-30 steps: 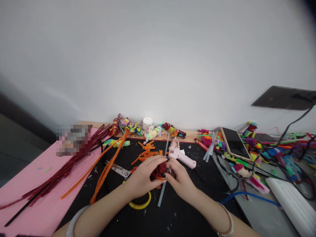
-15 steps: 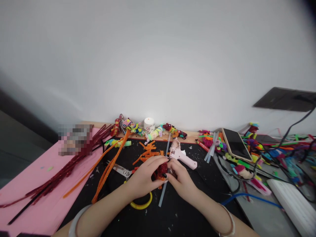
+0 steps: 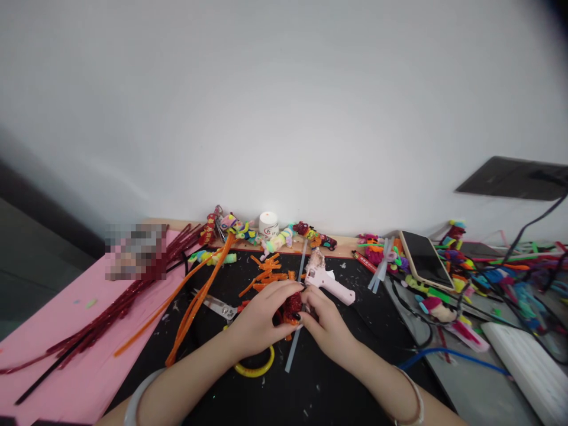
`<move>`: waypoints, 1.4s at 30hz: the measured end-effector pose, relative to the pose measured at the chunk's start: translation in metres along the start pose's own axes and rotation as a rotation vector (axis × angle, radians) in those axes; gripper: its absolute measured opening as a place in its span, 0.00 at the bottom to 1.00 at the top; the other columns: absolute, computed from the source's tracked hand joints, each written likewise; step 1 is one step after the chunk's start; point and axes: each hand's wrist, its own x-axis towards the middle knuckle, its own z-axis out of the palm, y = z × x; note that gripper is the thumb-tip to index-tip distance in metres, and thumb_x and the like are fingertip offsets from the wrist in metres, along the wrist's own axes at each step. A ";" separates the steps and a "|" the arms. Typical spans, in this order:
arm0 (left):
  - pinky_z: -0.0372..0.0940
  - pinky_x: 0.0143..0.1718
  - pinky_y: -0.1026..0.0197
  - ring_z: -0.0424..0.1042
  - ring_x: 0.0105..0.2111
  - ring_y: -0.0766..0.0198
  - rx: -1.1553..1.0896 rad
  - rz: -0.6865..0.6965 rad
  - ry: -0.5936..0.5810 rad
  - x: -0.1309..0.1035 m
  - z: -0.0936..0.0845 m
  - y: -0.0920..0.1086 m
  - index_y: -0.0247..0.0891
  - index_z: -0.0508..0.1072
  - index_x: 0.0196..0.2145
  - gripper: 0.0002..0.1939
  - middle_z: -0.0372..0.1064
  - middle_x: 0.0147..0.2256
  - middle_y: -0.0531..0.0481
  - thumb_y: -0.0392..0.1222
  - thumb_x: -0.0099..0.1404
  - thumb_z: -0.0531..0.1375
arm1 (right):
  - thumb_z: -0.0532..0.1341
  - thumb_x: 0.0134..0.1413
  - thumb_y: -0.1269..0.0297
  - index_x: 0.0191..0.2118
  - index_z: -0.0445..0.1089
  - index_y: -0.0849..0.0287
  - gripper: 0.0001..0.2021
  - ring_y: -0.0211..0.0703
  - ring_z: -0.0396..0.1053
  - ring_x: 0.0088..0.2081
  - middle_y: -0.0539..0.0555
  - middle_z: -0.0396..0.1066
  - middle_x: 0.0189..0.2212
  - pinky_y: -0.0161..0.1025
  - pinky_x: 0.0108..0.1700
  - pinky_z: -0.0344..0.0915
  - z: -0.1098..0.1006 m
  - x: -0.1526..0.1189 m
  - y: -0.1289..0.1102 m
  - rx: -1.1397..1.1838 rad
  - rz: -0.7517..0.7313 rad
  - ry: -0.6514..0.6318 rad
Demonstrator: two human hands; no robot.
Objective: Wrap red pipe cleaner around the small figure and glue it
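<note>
Left hand [image 3: 255, 310] and right hand [image 3: 327, 319] curl close together, forearms [image 3: 195, 370] angled inward

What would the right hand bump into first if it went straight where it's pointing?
The dark red sparkly piece, which the right hand seems to be touching at its fingertips. Just past that looks like the left hand, though depth is hard to judge here.

From my remote seat, a plain pale wall [image 3: 284, 118] fills most of my view, rising directly behind the worktop [image 3: 345, 245], whose bare wood shows along the far edge. Soft light brightens the wall's middle and fades outward. I see a dark wall plate [image 3: 501, 177] above the far right corner; beyond the left edge, a dark grey surface [image 3: 31, 254] I can't identify.
</note>
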 end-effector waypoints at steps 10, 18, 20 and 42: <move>0.56 0.58 0.50 0.61 0.56 0.55 -0.058 -0.033 -0.010 0.000 -0.001 0.001 0.42 0.60 0.56 0.30 0.63 0.55 0.43 0.36 0.56 0.62 | 0.54 0.57 0.70 0.28 0.59 0.57 0.07 0.41 0.57 0.30 0.49 0.57 0.28 0.37 0.31 0.56 0.001 0.001 0.001 0.065 0.044 0.013; 0.68 0.38 0.59 0.69 0.35 0.63 -0.385 -0.199 -0.034 0.004 -0.003 0.004 0.41 0.55 0.58 0.29 0.65 0.45 0.43 0.36 0.61 0.58 | 0.55 0.60 0.61 0.28 0.60 0.57 0.10 0.39 0.55 0.29 0.48 0.57 0.26 0.35 0.31 0.56 0.001 0.003 0.009 0.289 0.141 0.046; 0.67 0.36 0.60 0.67 0.31 0.65 -0.460 -0.234 -0.051 0.004 -0.002 0.004 0.40 0.56 0.58 0.26 0.66 0.37 0.48 0.37 0.63 0.56 | 0.56 0.60 0.60 0.27 0.60 0.57 0.11 0.38 0.55 0.28 0.47 0.57 0.26 0.35 0.30 0.55 0.002 0.003 0.010 0.316 0.150 0.052; 0.65 0.40 0.58 0.69 0.37 0.63 -0.810 -0.316 -0.016 0.006 0.006 -0.007 0.42 0.59 0.54 0.25 0.65 0.46 0.44 0.34 0.60 0.60 | 0.54 0.59 0.50 0.34 0.66 0.59 0.16 0.35 0.51 0.22 0.45 0.55 0.22 0.33 0.24 0.49 -0.001 0.004 0.002 0.537 0.249 0.001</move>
